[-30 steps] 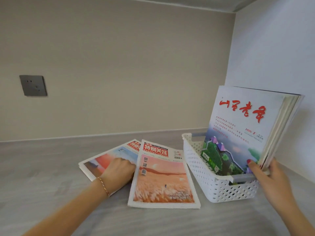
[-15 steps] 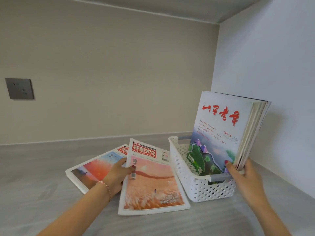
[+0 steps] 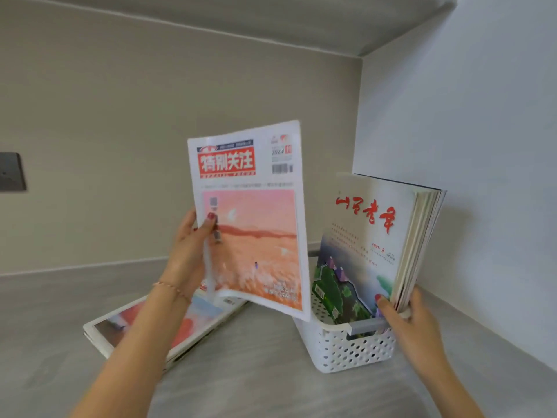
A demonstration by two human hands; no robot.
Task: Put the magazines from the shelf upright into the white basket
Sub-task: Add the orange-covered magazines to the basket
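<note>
My left hand (image 3: pixel 190 257) grips a pink-covered magazine (image 3: pixel 253 224) by its left edge and holds it upright in the air, just left of the white basket (image 3: pixel 355 348). Several magazines (image 3: pixel 370 245) stand upright in the basket, leaning right toward the side wall. My right hand (image 3: pixel 413 324) steadies their front lower corner at the basket's grey handle. Another magazine (image 3: pixel 199 318) lies flat on the grey shelf (image 3: pixel 271 372), partly hidden behind my left forearm.
A white side wall (image 3: pixel 482 176) stands close behind the basket on the right. The beige back wall carries a grey socket plate (image 3: pixel 12 171) at the far left. A shelf underside hangs overhead.
My left hand has taken hold of the pink magazine and lifted it from flat on the shelf to upright in the air. My right hand stays on the standing magazines.
</note>
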